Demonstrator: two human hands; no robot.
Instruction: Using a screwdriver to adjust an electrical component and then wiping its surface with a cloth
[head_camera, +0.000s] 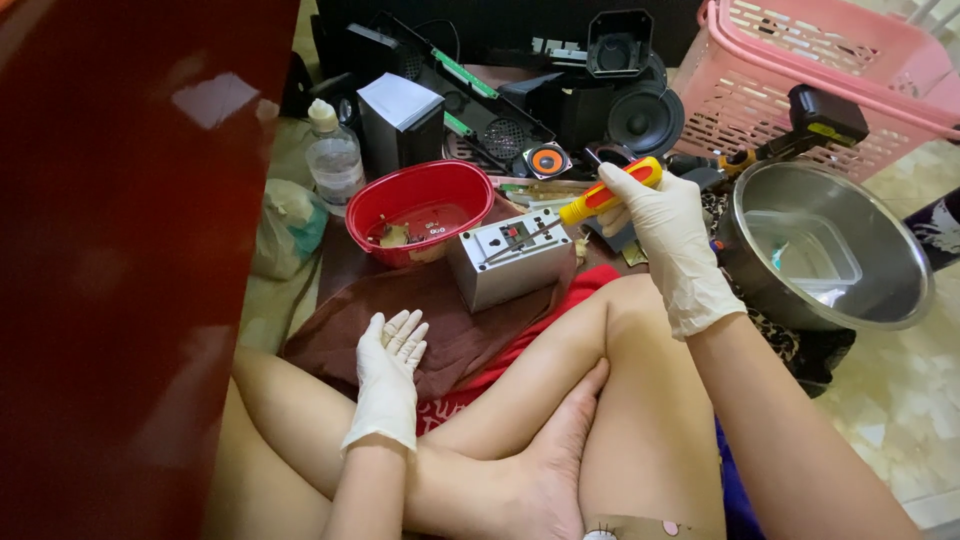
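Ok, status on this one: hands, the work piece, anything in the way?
Right hand closed on yellow screwdriver, tip at grey box. Left hand open on brown cloth. Red bowl beside box, not blocking.

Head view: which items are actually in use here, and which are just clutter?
In use:
- right hand gripping the yellow-and-red screwdriver
- grey box, screwdriver tip on its top panel
- brown cloth under the box, left hand resting on it

Lying about:
- red oval bowl with small parts
- steel bowl
- pink basket
- clear bottle
- loose speakers
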